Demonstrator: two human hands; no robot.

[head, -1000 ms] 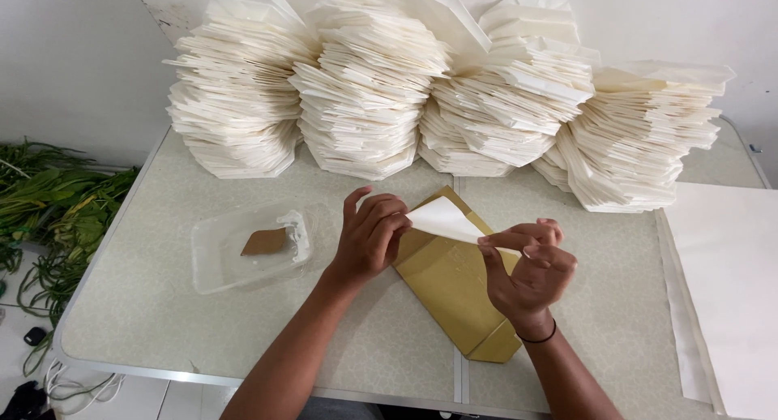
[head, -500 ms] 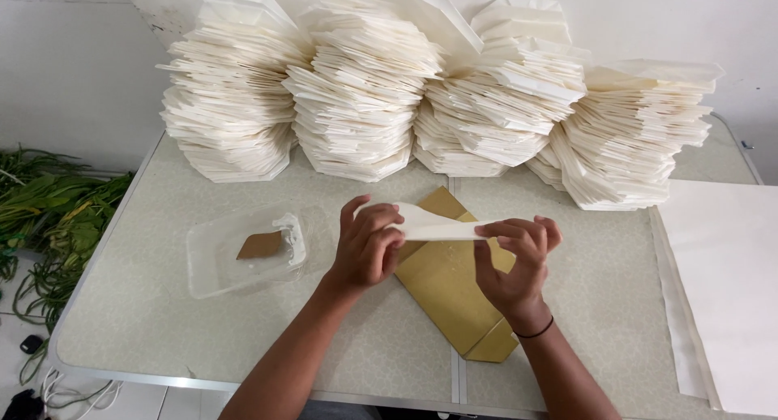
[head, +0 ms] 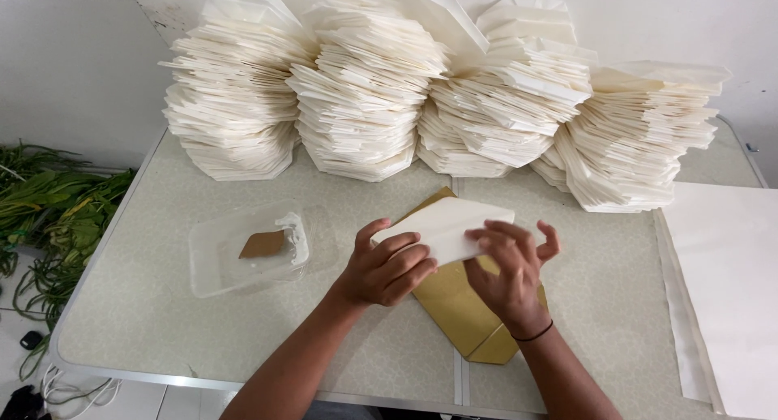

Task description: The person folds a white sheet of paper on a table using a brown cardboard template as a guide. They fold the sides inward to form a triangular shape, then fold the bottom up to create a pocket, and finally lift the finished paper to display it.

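Both hands, left hand [head: 387, 267] and right hand [head: 506, 266], are now pressing the white paper sheet [head: 444, 228] flat on the brown template [head: 462, 315], where a second ago they were lifting it. Fingers are clamping its folded edges.

A pale speckled desk [head: 162, 323] carries four tall stacks of folded white paper [head: 365, 87] along its back edge, a clear plastic tray [head: 215, 262] w/ a brown scrap at left, a tan envelope [head: 454, 306] at centre, and white sheets [head: 721, 290] at right.

brown envelope [head: 458, 306] partly under hands
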